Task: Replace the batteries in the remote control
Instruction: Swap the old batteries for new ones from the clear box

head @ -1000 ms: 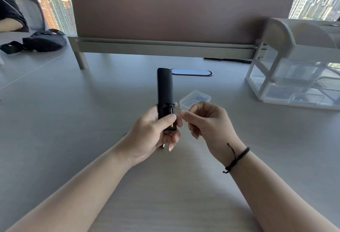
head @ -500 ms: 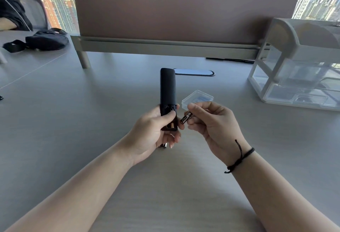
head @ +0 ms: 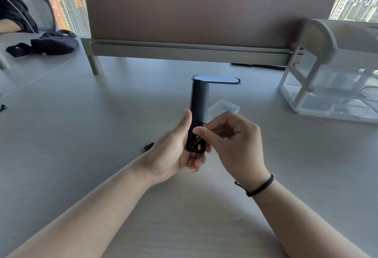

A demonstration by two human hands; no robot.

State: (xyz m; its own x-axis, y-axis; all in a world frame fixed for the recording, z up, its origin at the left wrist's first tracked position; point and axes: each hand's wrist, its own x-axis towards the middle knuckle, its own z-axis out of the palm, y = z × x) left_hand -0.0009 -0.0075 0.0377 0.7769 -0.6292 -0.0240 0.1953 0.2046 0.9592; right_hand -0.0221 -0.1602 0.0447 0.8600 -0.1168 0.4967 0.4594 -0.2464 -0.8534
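My left hand [head: 173, 153] grips the lower end of a black remote control [head: 199, 102], which stands upright above the desk with its back towards me. Its battery compartment [head: 195, 144] lies open, and a gold battery end shows at the bottom. My right hand [head: 231, 135] pinches a small battery [head: 196, 138] between thumb and forefinger, with its tip inside the open compartment. Most of that battery is hidden by my fingers. A small black piece [head: 149, 146], perhaps the cover, lies on the desk left of my left hand.
A clear plastic battery case [head: 224, 108] lies just behind the remote. A clear drawer organiser [head: 331, 90] stands at the right. An oval cable port [head: 216, 79] and a brown divider panel [head: 204, 10] are behind. A black bag [head: 53, 43] lies far left.
My right hand has moved left, bringing the battery from beside the remote into the open compartment. My left thumb has shifted off the compartment to the remote's left edge.
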